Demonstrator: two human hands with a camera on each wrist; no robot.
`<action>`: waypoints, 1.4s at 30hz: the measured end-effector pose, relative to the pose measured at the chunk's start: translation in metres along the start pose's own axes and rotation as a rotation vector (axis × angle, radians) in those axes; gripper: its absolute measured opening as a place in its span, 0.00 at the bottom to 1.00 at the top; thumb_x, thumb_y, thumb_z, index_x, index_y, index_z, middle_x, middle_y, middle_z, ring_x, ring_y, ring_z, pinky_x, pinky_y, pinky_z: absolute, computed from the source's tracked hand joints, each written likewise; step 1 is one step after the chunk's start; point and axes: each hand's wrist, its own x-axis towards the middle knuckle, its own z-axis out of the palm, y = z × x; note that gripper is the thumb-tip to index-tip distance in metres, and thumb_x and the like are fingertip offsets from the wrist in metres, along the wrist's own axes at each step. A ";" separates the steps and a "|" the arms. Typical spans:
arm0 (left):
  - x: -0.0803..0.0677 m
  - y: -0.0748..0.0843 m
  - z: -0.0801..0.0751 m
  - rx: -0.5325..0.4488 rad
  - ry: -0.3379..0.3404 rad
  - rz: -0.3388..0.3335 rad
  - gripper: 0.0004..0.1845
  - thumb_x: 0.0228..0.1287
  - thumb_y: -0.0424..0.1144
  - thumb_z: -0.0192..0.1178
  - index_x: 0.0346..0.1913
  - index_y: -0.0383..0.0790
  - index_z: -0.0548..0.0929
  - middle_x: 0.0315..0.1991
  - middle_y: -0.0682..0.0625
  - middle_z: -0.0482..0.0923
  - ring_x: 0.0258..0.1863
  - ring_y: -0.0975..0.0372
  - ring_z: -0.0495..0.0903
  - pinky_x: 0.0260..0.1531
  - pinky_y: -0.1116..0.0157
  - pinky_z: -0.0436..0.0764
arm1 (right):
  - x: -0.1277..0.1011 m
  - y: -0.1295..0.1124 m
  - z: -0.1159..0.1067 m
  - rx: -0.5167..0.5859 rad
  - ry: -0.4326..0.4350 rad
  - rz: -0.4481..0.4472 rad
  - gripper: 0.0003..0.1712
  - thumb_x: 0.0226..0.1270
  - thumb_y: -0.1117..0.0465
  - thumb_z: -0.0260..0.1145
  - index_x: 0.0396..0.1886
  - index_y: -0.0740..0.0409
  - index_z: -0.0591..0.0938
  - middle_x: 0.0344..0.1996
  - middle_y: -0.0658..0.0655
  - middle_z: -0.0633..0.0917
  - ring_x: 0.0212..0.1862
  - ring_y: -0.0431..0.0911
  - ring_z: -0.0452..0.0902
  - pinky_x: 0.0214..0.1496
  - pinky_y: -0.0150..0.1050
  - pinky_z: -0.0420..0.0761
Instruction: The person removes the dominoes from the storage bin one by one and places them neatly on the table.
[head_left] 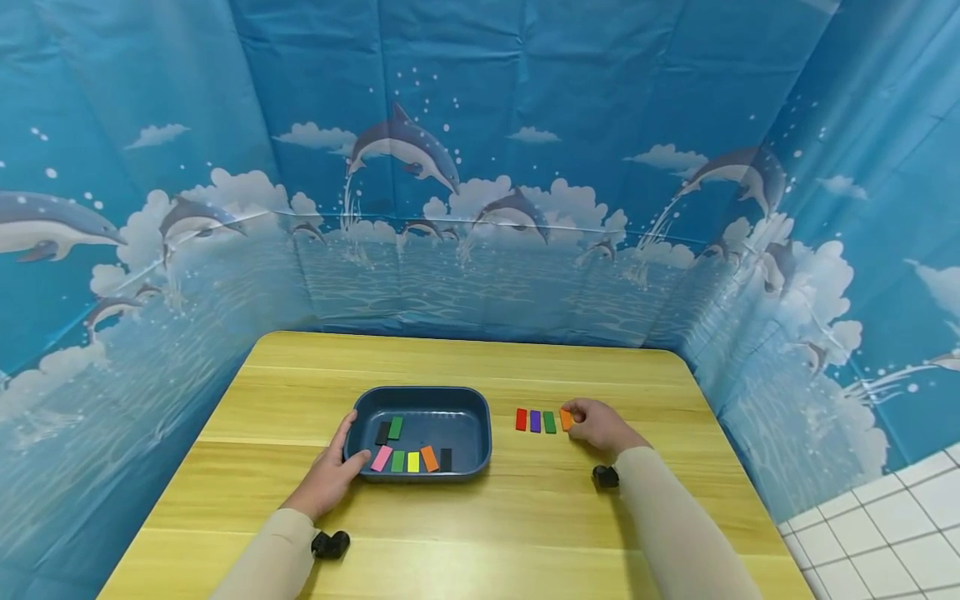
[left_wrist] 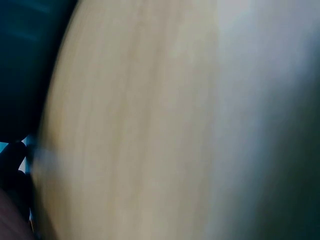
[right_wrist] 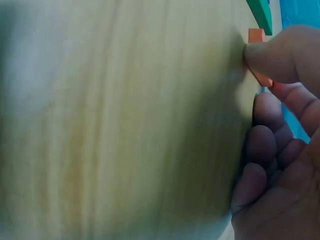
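Note:
In the head view, my left hand (head_left: 324, 482) grips the left end of a dark blue tray (head_left: 442, 425), fingers along its side and thumb at the near corner. My right hand (head_left: 602, 425) pinches an orange block (head_left: 566, 419), flat and domino-like, between thumb and fingers; the right wrist view shows the thumb on its face. To its left, a green block (head_left: 550, 422), a purple block (head_left: 535, 421) and a red block (head_left: 521, 419) stand in a row on the table. Only dark fingers (left_wrist: 12, 160) and the tray's side show in the left wrist view.
Inside the tray, several blocks, among them a pink block (head_left: 382, 458) and a yellow block (head_left: 413, 462), line the near wall. A black block (head_left: 383, 432) and another green block (head_left: 395, 428) lie farther back. The wooden table (head_left: 480, 533) meets a dolphin-print curtain (head_left: 480, 275) behind.

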 end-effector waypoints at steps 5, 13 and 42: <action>0.002 -0.002 0.000 -0.002 0.004 0.000 0.43 0.80 0.53 0.54 0.85 0.69 0.40 0.85 0.34 0.50 0.81 0.32 0.55 0.76 0.29 0.56 | 0.000 -0.002 0.002 -0.004 -0.003 0.018 0.33 0.64 0.65 0.68 0.71 0.57 0.79 0.62 0.62 0.79 0.55 0.54 0.71 0.61 0.51 0.76; 0.000 0.000 0.001 0.003 0.007 0.005 0.43 0.80 0.53 0.54 0.86 0.67 0.41 0.85 0.34 0.50 0.81 0.32 0.54 0.75 0.29 0.56 | -0.002 -0.004 0.002 -0.003 -0.029 0.021 0.34 0.65 0.65 0.69 0.72 0.57 0.78 0.67 0.62 0.78 0.58 0.53 0.72 0.65 0.55 0.76; -0.004 0.005 0.002 0.017 0.005 0.002 0.42 0.81 0.51 0.53 0.86 0.66 0.41 0.86 0.35 0.47 0.82 0.32 0.51 0.76 0.28 0.55 | -0.001 0.002 0.005 0.015 -0.008 0.007 0.31 0.66 0.64 0.70 0.69 0.57 0.80 0.68 0.64 0.78 0.63 0.57 0.74 0.68 0.59 0.76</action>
